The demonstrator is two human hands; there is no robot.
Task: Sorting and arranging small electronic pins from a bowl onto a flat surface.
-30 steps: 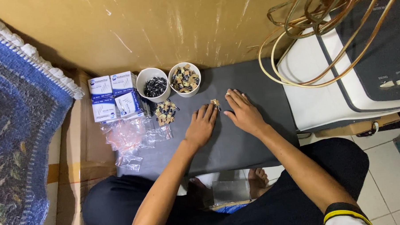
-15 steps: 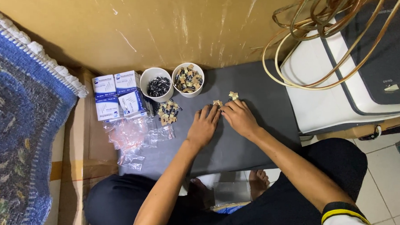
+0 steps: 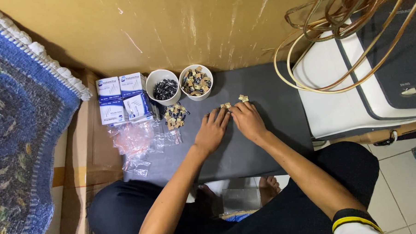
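My left hand (image 3: pixel 211 130) lies palm down on a dark grey mat (image 3: pixel 246 148), fingertips touching a small tan part (image 3: pixel 226 105). My right hand (image 3: pixel 247 120) rests beside it, fingertips just below a second tan part (image 3: pixel 243 98). A small heap of tan and black parts (image 3: pixel 174 114) lies left of my hands. Behind it stand two white cups: one with black parts (image 3: pixel 163 86), one with mixed tan and black parts (image 3: pixel 196 81). Whether either hand pinches a part is hidden by the fingers.
Several white-and-blue small boxes (image 3: pixel 122 99) sit left of the cups, with clear plastic bags (image 3: pixel 139 142) in front. A blue rug (image 3: pixel 19 137) lies at far left. A white-and-grey machine (image 3: pixel 354 75) with coiled tan cable (image 3: pixel 343 29) stands at right. A yellow wall is behind.
Both hands have drawn closer together at the mat's middle. A second tan part now lies apart, just beyond my right fingertips.
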